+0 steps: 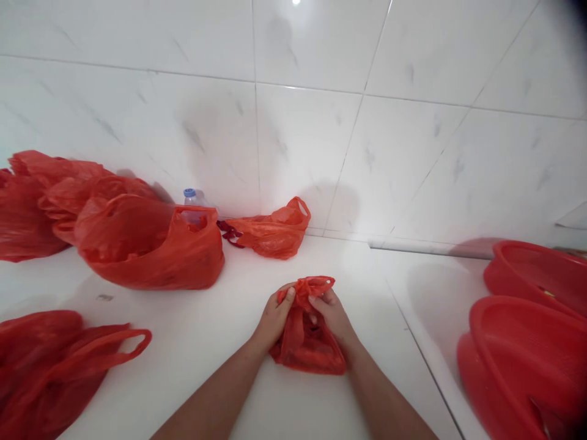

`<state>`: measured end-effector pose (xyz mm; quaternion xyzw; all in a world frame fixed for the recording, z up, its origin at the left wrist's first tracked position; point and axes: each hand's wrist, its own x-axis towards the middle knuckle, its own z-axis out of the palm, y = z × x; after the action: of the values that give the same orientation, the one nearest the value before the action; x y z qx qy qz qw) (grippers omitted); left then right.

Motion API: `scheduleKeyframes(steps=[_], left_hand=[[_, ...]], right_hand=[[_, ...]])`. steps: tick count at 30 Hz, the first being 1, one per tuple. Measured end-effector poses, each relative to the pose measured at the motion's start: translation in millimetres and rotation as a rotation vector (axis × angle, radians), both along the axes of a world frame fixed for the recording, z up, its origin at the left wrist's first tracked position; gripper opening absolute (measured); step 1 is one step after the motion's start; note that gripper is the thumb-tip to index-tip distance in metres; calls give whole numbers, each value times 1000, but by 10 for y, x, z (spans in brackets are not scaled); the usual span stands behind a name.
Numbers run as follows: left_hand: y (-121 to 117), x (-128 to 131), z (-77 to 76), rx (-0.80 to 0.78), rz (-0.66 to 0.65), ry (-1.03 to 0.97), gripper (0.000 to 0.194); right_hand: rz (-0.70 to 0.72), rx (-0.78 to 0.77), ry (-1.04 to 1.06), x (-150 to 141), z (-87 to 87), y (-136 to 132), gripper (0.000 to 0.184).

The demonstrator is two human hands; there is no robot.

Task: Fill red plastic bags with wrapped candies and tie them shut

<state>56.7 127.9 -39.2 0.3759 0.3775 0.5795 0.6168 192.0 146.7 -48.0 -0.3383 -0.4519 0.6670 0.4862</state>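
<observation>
A small crumpled red plastic bag (306,333) is lying on the white table (206,342), near its front edge. Both hands are gripping its bunched top: the left hand (274,318) and the right hand (331,315) are pinching the plastic with curled fingers (288,294). Just behind, a flat red plastic bag (270,231) is resting against the tiled wall (321,122). A bulging red plastic bag (151,244) is sitting to the left, half hiding a clear bottle with a blue cap (190,197). Red plastic basins (527,342) are standing at the right.
</observation>
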Motion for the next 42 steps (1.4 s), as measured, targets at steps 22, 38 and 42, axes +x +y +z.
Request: scheduleKeyframes(steps=[22, 38, 42], left_hand=[[41, -12, -183, 123, 210, 362, 15], [-25, 15, -166, 234, 132, 529, 6], [-10, 14, -154, 279, 218, 578, 4]], right_hand=[[-144, 200, -454, 4, -53, 25, 34], [-202, 109, -340, 97, -139, 117, 29], [-112, -63, -24, 148, -64, 88, 32]])
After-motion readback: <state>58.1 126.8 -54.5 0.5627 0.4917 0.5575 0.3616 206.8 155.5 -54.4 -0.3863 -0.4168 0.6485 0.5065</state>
